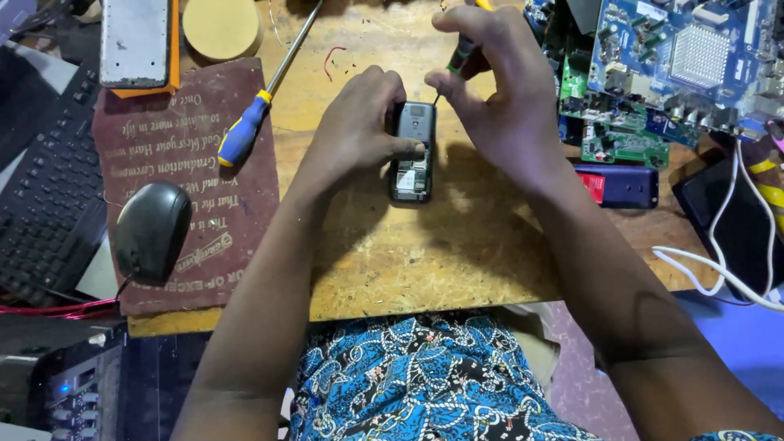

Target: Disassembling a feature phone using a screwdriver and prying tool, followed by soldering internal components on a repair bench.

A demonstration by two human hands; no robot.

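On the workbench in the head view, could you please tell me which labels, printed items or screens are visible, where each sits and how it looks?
Small white label: inside the open back of the small black phone held by the left hand, rectangular.
Maroon printed mat: left of the hands, under the black computer mouse, pale lettering.
Red label: left end of the dark blue rectangular block, right of the phone.
No lit screen shows.

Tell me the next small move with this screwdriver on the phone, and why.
Probably press the small screwdriver down into the screw and turn it. The right hand holds it upright with its tip at the top right corner of the open phone, and the left hand steadies the phone on the bench. Whether the tip is seated cannot be told.
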